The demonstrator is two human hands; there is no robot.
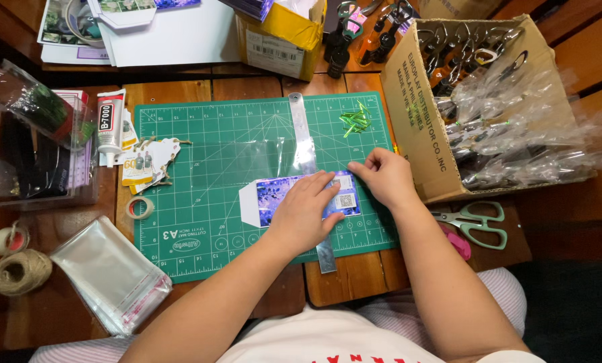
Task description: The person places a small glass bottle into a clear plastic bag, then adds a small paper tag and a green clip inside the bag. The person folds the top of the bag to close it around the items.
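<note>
- Left hand (304,214) laid flat, fingers spread, pressing down on a printed purple card (301,195) near the middle of a green cutting mat (200,154).
- Right hand (384,176) at about 3 o'clock from the card, fingertips bunched and pinching at the card's right edge; exactly what sits between the fingertips cannot be told.
- Card lying flat on the mat, white flap sticking out at 9 o'clock, partly under a clear plastic sleeve (274,158) that spreads toward 12 o'clock.
- Metal ruler (306,148) running from 12 to 6 o'clock across the mat, passing under the hands, lower end past the mat's edge onto the wooden counter (345,275).
- Small heap of green strips (356,121) on the mat at 1 o'clock from the card.
- Cardboard box (412,128) at 3 o'clock, just beside the mat, filled with bagged metal tools.
- Green-handled scissors (476,223) on the counter at 4 o'clock, below the box.
- Glue tube (110,124) and paper tags (149,165) at 9 o'clock, off the mat's left edge; small tape roll (139,208) just below them.
- Stack of clear bags (109,274) at 8 o'clock; ball of twine (20,271) farther left.
</note>
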